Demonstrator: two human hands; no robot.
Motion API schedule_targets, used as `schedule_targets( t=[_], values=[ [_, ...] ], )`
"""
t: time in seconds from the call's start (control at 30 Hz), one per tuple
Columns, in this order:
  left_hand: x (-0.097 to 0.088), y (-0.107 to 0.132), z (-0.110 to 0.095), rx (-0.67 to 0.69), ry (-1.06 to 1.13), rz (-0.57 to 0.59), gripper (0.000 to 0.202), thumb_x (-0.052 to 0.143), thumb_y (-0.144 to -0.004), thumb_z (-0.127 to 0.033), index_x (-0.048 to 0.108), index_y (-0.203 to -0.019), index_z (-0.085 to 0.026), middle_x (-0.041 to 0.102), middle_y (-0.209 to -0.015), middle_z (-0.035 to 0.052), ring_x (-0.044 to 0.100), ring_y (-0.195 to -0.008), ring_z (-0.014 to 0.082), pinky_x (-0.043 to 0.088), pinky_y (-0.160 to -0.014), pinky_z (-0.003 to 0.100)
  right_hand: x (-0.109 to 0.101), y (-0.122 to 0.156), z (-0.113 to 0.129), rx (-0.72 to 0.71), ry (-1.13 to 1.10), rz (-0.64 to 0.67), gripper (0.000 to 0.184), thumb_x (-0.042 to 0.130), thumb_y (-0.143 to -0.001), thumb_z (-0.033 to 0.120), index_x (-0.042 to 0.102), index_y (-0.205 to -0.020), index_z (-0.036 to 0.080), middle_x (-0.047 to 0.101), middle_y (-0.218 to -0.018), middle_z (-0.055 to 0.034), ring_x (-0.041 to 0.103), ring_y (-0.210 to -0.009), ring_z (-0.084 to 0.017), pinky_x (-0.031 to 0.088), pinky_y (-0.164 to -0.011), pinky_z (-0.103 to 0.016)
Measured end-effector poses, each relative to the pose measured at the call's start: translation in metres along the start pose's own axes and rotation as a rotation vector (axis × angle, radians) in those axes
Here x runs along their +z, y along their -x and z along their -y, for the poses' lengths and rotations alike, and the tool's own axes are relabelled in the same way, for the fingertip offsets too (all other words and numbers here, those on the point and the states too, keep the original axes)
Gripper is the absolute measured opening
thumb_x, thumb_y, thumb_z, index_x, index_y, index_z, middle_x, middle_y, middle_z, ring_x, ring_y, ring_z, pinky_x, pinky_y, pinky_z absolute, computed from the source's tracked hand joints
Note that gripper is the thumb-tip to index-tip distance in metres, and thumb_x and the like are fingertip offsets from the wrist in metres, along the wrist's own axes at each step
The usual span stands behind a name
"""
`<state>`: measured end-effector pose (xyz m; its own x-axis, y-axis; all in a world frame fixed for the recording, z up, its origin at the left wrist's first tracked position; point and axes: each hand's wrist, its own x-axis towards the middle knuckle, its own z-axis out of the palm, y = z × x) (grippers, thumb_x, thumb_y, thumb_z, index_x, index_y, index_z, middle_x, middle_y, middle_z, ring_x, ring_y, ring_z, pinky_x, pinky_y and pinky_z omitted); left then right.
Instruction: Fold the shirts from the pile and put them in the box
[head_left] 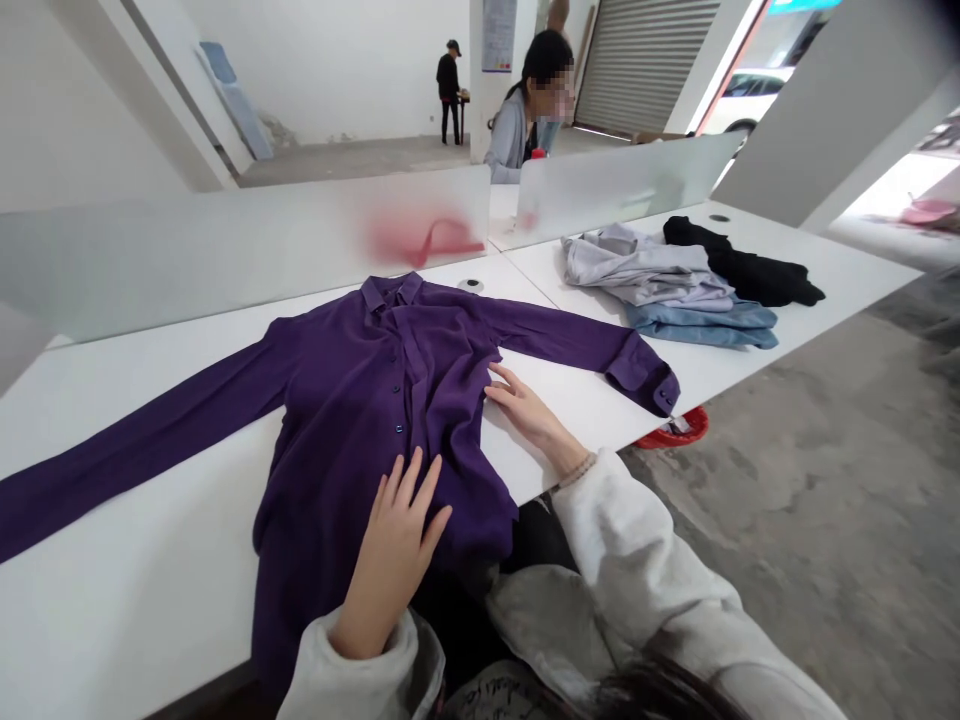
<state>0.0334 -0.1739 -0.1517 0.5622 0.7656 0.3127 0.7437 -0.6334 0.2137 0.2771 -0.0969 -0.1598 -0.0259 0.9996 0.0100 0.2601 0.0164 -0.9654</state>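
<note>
A purple button-up shirt (337,390) lies front side up on the white table, collar toward the divider and both sleeves spread out sideways. Its lower hem hangs over the near table edge, and the fabric is rumpled right of the button line. My left hand (401,535) rests on the lower front of the shirt with its fingers spread. At the shirt's right side edge, below the right sleeve, my right hand (529,410) touches the cloth with its fingertips, fingers stretched out. Neither hand grips anything.
Folded grey clothes (637,265), a blue garment (701,325) and a black garment (769,270) lie at the table's right. A frosted divider (262,245) runs along the back. Below the right edge is a red basket (686,430). A person (510,130) is beyond the divider.
</note>
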Motion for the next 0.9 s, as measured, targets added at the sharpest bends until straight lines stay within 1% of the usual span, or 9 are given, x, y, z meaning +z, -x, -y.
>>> schedule_targets(
  t=[0.1,0.23,0.3,0.4,0.47,0.57,0.67,0.77,0.9],
  values=[
    [0.022,0.003,0.012,0.02,0.016,0.072,0.045,0.045,-0.094,-0.035,0.048,-0.136,-0.023,0.04,-0.147,0.014,0.034,-0.137,0.0313,0.038,-0.105,0.053,0.012,-0.005,0.004,0.091,-0.261,0.018,0.055,0.033,-0.095,0.05,0.046,-0.134,0.014,0.067,-0.102,-0.0114,0.064,-0.099,-0.02,0.051,-0.087,-0.036],
    [0.034,0.007,0.022,-0.035,0.146,0.042,0.045,0.039,-0.095,-0.033,0.046,-0.137,-0.02,0.046,-0.143,0.0126,0.034,-0.138,0.0265,0.032,-0.11,0.053,0.011,0.0,0.01,0.053,-0.347,0.134,0.04,0.063,-0.08,0.049,0.065,-0.104,0.017,0.068,-0.087,-0.0053,0.064,-0.087,-0.019,0.053,-0.076,-0.032],
    [0.034,0.008,0.023,-0.077,0.233,0.027,0.047,0.038,-0.095,-0.034,0.043,-0.139,-0.017,0.049,-0.14,0.0132,0.035,-0.137,0.0259,0.031,-0.111,0.053,0.002,0.003,0.013,0.013,-0.381,0.03,0.034,0.07,-0.074,0.044,0.066,-0.095,0.019,0.068,-0.087,-0.0018,0.062,-0.086,-0.017,0.051,-0.076,-0.029],
    [0.03,0.007,0.022,-0.162,0.379,0.018,0.05,0.037,-0.095,-0.035,0.037,-0.142,-0.019,0.043,-0.145,0.012,0.035,-0.137,0.0236,0.029,-0.113,0.052,-0.012,0.005,0.016,0.01,-0.625,-0.322,0.023,0.067,-0.076,0.042,0.065,-0.086,0.021,0.069,-0.085,0.0026,0.061,-0.085,-0.015,0.049,-0.079,-0.027],
    [0.025,0.007,0.021,-0.226,0.474,0.037,0.051,0.038,-0.095,-0.037,0.036,-0.143,-0.019,0.039,-0.148,0.0109,0.034,-0.138,0.023,0.028,-0.114,0.05,-0.014,0.009,0.016,0.118,-0.835,-0.367,0.021,0.066,-0.077,0.041,0.064,-0.082,0.021,0.068,-0.08,0.0027,0.062,-0.082,-0.015,0.05,-0.08,-0.028],
    [0.019,0.008,0.021,-0.323,0.587,0.088,0.053,0.04,-0.093,-0.042,0.041,-0.14,-0.018,0.043,-0.145,0.0103,0.034,-0.137,0.024,0.03,-0.113,0.049,-0.006,0.026,0.013,0.329,-0.925,-0.09,0.025,0.067,-0.076,0.04,0.066,-0.089,0.019,0.07,-0.081,-0.0016,0.065,-0.083,-0.019,0.052,-0.082,-0.033],
    [0.017,0.009,0.021,-0.384,0.649,0.106,0.054,0.041,-0.092,-0.044,0.042,-0.139,-0.017,0.044,-0.145,0.01,0.035,-0.137,0.0238,0.031,-0.113,0.048,0.003,0.051,0.011,0.399,-0.794,0.099,0.039,0.075,-0.07,0.028,0.064,-0.106,0.02,0.071,-0.09,-0.0024,0.066,-0.085,-0.019,0.052,-0.082,-0.033],
    [0.018,0.01,0.022,-0.4,0.66,0.103,0.056,0.041,-0.091,-0.045,0.042,-0.14,-0.016,0.044,-0.145,0.0106,0.035,-0.137,0.0239,0.03,-0.113,0.047,-0.002,0.074,0.012,0.309,-0.707,-0.056,0.053,0.077,-0.067,0.022,0.059,-0.117,0.026,0.07,-0.088,0.002,0.065,-0.074,-0.014,0.053,-0.071,-0.027],
    [0.02,0.01,0.023,-0.4,0.64,0.114,0.057,0.041,-0.091,-0.046,0.042,-0.139,-0.016,0.045,-0.144,0.0106,0.035,-0.137,0.0245,0.03,-0.113,0.048,-0.013,0.106,0.016,0.265,-0.742,-0.257,0.044,0.067,-0.079,0.032,0.054,-0.121,0.028,0.067,-0.086,0.0028,0.057,-0.056,-0.008,0.047,-0.054,-0.022]
  ],
)
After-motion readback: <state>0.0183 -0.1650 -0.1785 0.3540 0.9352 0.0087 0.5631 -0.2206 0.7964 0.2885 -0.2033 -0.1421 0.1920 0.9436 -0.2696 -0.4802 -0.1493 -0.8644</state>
